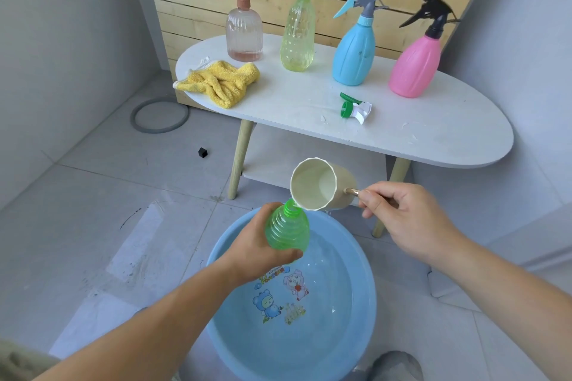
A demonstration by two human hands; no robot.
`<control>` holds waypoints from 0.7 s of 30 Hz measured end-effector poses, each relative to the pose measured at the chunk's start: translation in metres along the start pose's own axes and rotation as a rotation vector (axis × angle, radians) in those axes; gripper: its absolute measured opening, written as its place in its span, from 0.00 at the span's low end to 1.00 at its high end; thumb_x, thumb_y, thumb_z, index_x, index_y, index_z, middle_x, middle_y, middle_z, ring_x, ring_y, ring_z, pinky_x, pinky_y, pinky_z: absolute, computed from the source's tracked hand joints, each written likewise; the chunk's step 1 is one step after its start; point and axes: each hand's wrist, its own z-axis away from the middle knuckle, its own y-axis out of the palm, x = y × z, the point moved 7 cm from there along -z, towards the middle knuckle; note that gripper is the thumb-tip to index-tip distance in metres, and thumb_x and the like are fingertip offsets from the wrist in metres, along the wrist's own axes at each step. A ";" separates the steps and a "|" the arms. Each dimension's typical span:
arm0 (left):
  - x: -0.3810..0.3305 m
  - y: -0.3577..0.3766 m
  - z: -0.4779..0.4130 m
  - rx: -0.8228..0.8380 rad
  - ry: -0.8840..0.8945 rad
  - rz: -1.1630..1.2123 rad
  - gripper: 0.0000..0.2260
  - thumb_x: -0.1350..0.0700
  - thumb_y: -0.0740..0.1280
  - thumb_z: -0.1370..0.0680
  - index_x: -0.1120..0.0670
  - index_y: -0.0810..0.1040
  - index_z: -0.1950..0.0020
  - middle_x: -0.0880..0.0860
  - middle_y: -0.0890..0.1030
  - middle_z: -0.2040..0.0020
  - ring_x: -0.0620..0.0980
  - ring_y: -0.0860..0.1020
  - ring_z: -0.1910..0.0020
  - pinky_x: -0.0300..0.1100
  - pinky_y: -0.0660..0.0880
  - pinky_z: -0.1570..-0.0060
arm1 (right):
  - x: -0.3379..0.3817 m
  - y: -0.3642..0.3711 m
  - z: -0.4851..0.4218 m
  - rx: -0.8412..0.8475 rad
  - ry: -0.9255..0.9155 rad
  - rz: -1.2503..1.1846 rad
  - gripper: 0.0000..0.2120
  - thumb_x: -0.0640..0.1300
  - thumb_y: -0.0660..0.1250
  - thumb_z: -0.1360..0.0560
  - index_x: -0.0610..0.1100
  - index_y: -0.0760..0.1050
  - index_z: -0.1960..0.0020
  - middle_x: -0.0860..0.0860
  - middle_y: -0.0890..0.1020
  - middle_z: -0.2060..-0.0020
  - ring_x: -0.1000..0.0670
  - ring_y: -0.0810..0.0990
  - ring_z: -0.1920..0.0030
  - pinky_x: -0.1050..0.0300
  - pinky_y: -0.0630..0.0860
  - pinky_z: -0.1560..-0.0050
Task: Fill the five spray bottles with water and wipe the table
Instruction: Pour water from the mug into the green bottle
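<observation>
Head view. In front of the white table [309, 102], below its front edge, the left hand [260, 244] has its fingers and thumb wrapped round the body of the green ribbed bottle [288, 229]. The bottle has no cap and tilts with its open neck toward the table. The right hand [402, 216] pinches the thin metal handle [353, 191] of a cream cup [322, 182] between thumb and curled fingers. The cup is tipped almost onto its side and its lower lip touches the bottle's mouth.

Both are held above a blue basin [356, 288] of water on the floor in front of the table, with cartoon figures printed on its bottom.

Four capped bottles stand upright along the back of the table, left to right: a clear pinkish bottle [244, 34] with a brown trigger, a yellow-green bottle [297, 37], a blue bottle [354, 52] and a pink bottle [414, 68] with a black trigger. A green-and-white spray head [356, 108] lies on its side on the table in front of the blue bottle. A crumpled yellow cloth [219, 80] lies at the table's left end. Water drops dot the table's right end.

On the floor left of the table are a grey ring [159, 130] and a small black cube [202, 152].
</observation>
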 end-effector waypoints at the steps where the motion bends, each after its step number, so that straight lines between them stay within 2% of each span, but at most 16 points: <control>1: 0.000 0.000 0.000 -0.001 -0.001 0.001 0.33 0.58 0.81 0.32 0.45 0.70 0.31 0.47 0.80 0.43 0.43 0.79 0.46 0.26 0.75 0.60 | 0.001 -0.001 0.000 -0.003 0.002 -0.002 0.12 0.48 0.64 0.20 0.51 0.81 0.60 0.55 0.83 0.67 0.63 0.75 0.68 0.74 0.67 0.65; 4: 0.002 -0.001 0.000 -0.005 -0.002 0.009 0.34 0.58 0.81 0.32 0.45 0.70 0.31 0.47 0.80 0.43 0.45 0.80 0.46 0.27 0.76 0.60 | 0.004 -0.002 0.000 -0.011 -0.007 -0.009 0.12 0.47 0.64 0.20 0.51 0.80 0.61 0.55 0.83 0.67 0.64 0.75 0.68 0.74 0.67 0.64; 9: 0.005 -0.001 -0.001 -0.012 -0.002 0.010 0.34 0.57 0.81 0.32 0.44 0.70 0.31 0.46 0.80 0.42 0.46 0.80 0.45 0.29 0.77 0.59 | 0.004 -0.003 -0.001 -0.020 -0.034 -0.001 0.11 0.49 0.65 0.21 0.54 0.80 0.61 0.56 0.83 0.66 0.60 0.74 0.68 0.71 0.68 0.65; 16: 0.006 -0.001 -0.003 -0.011 -0.006 -0.003 0.35 0.55 0.82 0.33 0.43 0.69 0.31 0.44 0.79 0.43 0.44 0.79 0.45 0.30 0.78 0.57 | 0.007 -0.004 -0.001 -0.022 -0.078 0.005 0.10 0.49 0.65 0.21 0.55 0.80 0.60 0.56 0.83 0.66 0.61 0.77 0.65 0.71 0.69 0.63; 21: 0.008 0.000 -0.003 -0.015 -0.014 -0.012 0.35 0.56 0.82 0.32 0.44 0.69 0.31 0.46 0.79 0.43 0.44 0.79 0.46 0.29 0.77 0.60 | 0.009 -0.005 -0.003 -0.033 -0.094 0.002 0.10 0.47 0.66 0.21 0.54 0.81 0.59 0.56 0.82 0.67 0.62 0.77 0.65 0.72 0.69 0.63</control>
